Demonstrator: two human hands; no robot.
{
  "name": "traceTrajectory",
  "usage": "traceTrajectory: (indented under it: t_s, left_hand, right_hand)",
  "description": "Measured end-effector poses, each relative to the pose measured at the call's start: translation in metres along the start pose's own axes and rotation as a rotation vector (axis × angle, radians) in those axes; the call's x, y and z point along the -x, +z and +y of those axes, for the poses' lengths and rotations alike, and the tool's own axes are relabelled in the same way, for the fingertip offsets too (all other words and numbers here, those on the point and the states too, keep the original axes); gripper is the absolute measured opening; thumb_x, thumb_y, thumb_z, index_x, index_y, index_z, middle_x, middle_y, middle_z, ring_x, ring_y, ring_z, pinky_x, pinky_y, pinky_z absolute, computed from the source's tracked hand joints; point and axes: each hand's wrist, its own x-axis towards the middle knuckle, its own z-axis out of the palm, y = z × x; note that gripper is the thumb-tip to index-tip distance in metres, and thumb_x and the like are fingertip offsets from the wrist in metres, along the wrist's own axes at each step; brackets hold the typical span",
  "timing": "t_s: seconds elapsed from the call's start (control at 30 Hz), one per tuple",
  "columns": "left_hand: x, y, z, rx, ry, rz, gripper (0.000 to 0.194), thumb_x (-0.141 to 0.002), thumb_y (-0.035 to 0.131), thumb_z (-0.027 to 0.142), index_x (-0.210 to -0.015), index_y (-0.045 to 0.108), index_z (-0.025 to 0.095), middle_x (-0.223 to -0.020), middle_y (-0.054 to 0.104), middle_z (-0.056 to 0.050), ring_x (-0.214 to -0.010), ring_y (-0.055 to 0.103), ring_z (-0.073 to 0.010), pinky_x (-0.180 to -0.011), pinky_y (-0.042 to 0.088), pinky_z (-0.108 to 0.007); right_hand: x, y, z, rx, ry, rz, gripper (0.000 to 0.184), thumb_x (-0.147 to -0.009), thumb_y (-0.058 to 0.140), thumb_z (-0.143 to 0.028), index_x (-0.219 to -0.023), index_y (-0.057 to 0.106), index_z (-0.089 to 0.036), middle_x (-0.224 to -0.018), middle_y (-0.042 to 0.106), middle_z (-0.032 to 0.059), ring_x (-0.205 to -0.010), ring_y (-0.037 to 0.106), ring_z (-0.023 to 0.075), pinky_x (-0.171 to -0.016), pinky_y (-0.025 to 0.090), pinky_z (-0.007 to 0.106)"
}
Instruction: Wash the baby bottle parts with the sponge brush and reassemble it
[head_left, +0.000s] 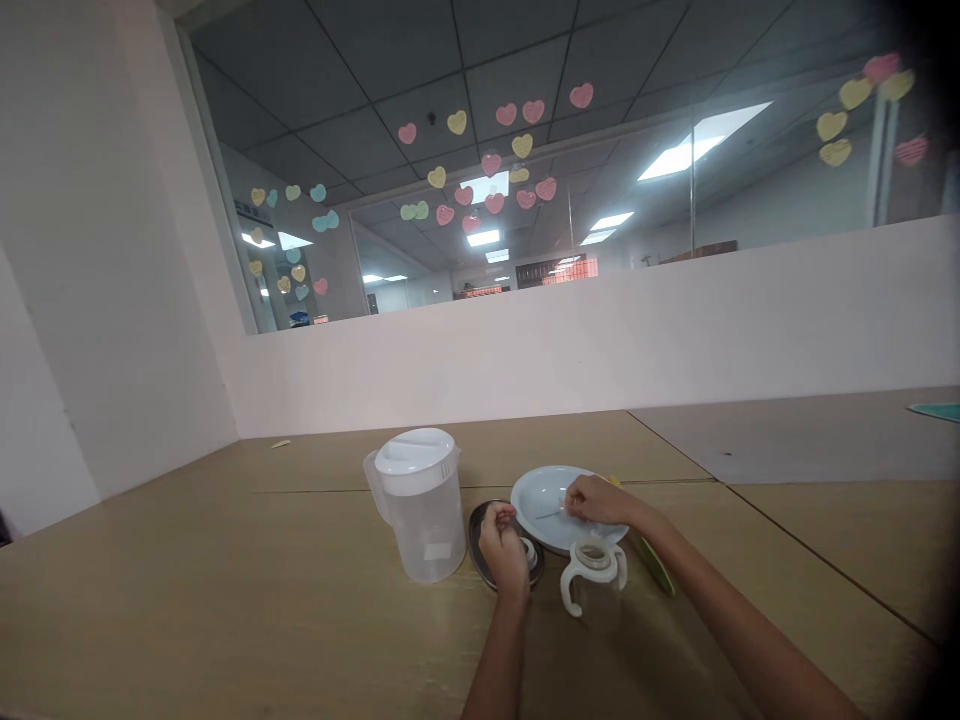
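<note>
My right hand [596, 499] hovers over a pale blue plate [536, 486], its fingers pinched on a thin stick-like tool [550, 514] whose tip points left across the plate. My left hand [501, 546] is curled closed above a round steel dish [480, 530]; what its fingers hold is too small to make out. A small white part [529, 549] sits on the dish beside that hand. A clear two-handled cup [592, 575] with a white collar stands in front of the plate, near my right wrist.
A clear plastic pitcher [421, 505] with a white lid stands left of the dish. A green and yellow object [654, 562] lies under my right forearm. The wooden table [225, 580] ends at a white wall under a window. A teal item [937, 410] lies far right.
</note>
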Motion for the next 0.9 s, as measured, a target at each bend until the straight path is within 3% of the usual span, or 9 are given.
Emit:
traceTrajectory:
  t_s: [0.17,0.4,0.53,0.67,0.77,0.9]
  left_hand:
    - [-0.005,0.001,-0.009,-0.044,-0.095,0.047,0.025,-0.057,0.034,0.003,-0.066,0.051,0.019,-0.063,0.058,0.002,-0.061,0.057,-0.0109,-0.062,0.046,-0.021]
    - [-0.001,0.002,-0.009,-0.122,-0.098,-0.068,0.031,-0.056,0.035,-0.003,-0.071,0.05,0.02,-0.066,0.059,0.003,-0.062,0.058,-0.0102,-0.064,0.044,-0.02]
    - [0.001,0.001,-0.005,-0.198,-0.08,-0.128,0.033,-0.057,0.036,-0.005,-0.074,0.047,0.021,-0.069,0.057,0.002,-0.065,0.057,-0.0108,-0.066,0.043,-0.021]
    - [0.003,0.0,-0.001,-0.287,-0.073,-0.165,0.034,-0.057,0.037,-0.005,-0.076,0.044,0.022,-0.073,0.056,0.002,-0.071,0.056,-0.0128,-0.069,0.04,-0.022]
    - [0.005,-0.001,0.001,-0.347,-0.072,-0.205,0.035,-0.057,0.037,-0.006,-0.078,0.043,0.022,-0.076,0.056,0.001,-0.074,0.056,-0.0138,-0.068,0.038,-0.022]
    - [0.006,-0.002,0.004,-0.419,-0.069,-0.259,0.033,-0.06,0.039,-0.005,-0.08,0.043,0.02,-0.072,0.057,0.0,-0.071,0.057,-0.0163,-0.067,0.036,-0.025]
  right_hand:
    - [-0.003,0.014,0.015,0.056,0.083,-0.027,0.014,-0.051,0.053,-0.007,-0.049,0.064,-0.015,-0.054,0.064,0.0042,-0.055,0.056,0.0152,-0.055,0.037,0.024]
    - [-0.006,0.019,0.011,-0.108,-0.013,-0.067,0.014,-0.061,0.054,-0.018,-0.061,0.067,-0.016,-0.059,0.065,0.0013,-0.061,0.058,0.0142,-0.059,0.041,0.023]
    - [0.001,-0.006,-0.01,-0.286,-0.091,0.034,0.03,-0.079,0.043,-0.034,-0.083,0.065,-0.015,-0.08,0.067,0.0031,-0.076,0.059,0.0132,-0.071,0.045,0.024]
    - [0.028,-0.043,-0.038,-0.743,-0.173,0.09,0.038,-0.077,0.053,-0.046,-0.097,0.061,-0.015,-0.088,0.065,0.0067,-0.088,0.059,0.0167,-0.078,0.046,0.028]
    - [0.049,-0.062,-0.056,-0.75,-0.189,0.055,0.04,-0.075,0.057,-0.047,-0.098,0.061,-0.014,-0.087,0.064,0.0072,-0.086,0.059,0.0172,-0.075,0.047,0.029]
    - [0.061,-0.069,-0.068,-0.648,-0.216,-0.109,0.035,-0.075,0.058,-0.045,-0.089,0.063,-0.014,-0.081,0.064,0.006,-0.075,0.059,0.0155,-0.065,0.047,0.027]
